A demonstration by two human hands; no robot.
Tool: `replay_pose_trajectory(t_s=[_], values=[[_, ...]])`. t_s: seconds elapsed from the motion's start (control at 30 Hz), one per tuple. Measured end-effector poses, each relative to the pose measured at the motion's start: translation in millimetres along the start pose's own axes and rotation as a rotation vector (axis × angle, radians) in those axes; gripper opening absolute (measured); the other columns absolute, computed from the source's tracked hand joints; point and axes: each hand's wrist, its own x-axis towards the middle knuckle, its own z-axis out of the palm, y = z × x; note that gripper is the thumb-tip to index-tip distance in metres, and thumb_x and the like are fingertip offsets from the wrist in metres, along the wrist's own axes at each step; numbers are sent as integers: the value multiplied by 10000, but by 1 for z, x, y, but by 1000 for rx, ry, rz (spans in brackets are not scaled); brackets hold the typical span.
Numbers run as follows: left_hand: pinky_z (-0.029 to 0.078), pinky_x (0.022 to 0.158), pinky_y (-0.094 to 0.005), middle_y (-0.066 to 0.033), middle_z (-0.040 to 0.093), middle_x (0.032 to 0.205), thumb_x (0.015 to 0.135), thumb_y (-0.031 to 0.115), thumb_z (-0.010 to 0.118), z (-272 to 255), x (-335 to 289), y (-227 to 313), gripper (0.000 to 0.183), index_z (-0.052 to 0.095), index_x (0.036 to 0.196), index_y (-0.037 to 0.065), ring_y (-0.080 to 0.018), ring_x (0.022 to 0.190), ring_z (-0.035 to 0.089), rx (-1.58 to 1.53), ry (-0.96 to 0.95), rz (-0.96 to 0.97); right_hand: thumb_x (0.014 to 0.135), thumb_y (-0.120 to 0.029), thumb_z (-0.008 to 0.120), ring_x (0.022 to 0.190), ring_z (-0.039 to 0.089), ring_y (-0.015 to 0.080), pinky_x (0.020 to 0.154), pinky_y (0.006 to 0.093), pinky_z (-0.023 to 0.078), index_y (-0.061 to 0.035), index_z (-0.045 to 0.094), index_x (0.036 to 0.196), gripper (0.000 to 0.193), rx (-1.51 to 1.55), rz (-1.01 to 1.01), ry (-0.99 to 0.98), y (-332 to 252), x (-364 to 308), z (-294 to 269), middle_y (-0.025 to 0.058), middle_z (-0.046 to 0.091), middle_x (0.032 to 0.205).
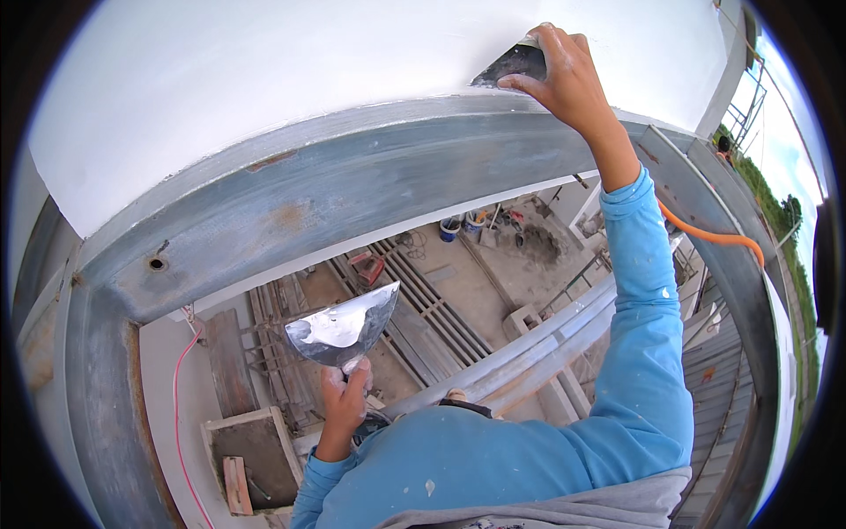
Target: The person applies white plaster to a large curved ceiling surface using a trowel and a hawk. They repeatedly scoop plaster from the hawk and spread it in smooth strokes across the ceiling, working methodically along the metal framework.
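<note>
My left hand point(346, 401) grips the handle of a wide putty knife point(379, 310), held low in front of my body with its blade pointing up. A thick smear of white putty point(339, 324) lies across that blade. Up on the right, my right hand point(564, 75) is closed around a second, dark-bladed scraper point(518, 65). Its edge rests against the white wall point(291, 62), close above the steel beam. White residue coats the fingers of both hands. The right scraper's handle is hidden inside the hand.
A grey steel beam point(352, 167) runs across below the wall, joined to an upright point(97, 379) at left. Far beneath lie stacked metal pipes point(436, 304), buckets point(449, 227) and a mortar box point(256, 450). An orange hose point(705, 234) hangs at right, a pink cord point(178, 414) at left.
</note>
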Motion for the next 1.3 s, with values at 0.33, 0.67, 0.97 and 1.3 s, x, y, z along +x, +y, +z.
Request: replay_pose_trajectory(t_s=[0.33, 0.67, 0.97, 1.3], values=[[363, 527, -245, -1, 518, 756, 953, 97, 589, 4, 6, -4, 130, 516, 1035, 27, -67, 606, 443, -11, -42, -13, 711, -402, 819, 1013, 590, 292, 890, 414, 410, -52, 566, 1129, 601, 58, -108, -48, 1, 3, 13, 121, 634, 1069], [357, 500, -237, 0, 520, 726, 941, 106, 601, -6, 8, -11, 142, 526, 1029, 23, -65, 580, 450, -13, 37, -4, 672, -294, 876, 1012, 565, 396, 882, 469, 439, -4, 534, 1125, 637, 116, 67, -30, 17, 36, 13, 196, 615, 1048], [382, 491, -222, -54, 554, 807, 967, 125, 536, 6, 7, 5, 343, 412, 1271, 24, -90, 609, 500, -189, -156, -36, 880, -251, 770, 878, 607, 193, 760, 267, 477, -50, 521, 1239, 481, 545, 422, 671, 47, 4, -45, 202, 649, 1085], [440, 578, -250, -99, 577, 892, 1006, 234, 535, 19, 18, 19, 428, 390, 1358, 38, -117, 657, 522, -241, -415, -79, 893, -65, 705, 789, 600, 64, 678, 192, 458, 9, 671, 1133, 253, 635, 1007, 169, -154, -157, -88, 74, 715, 951]])
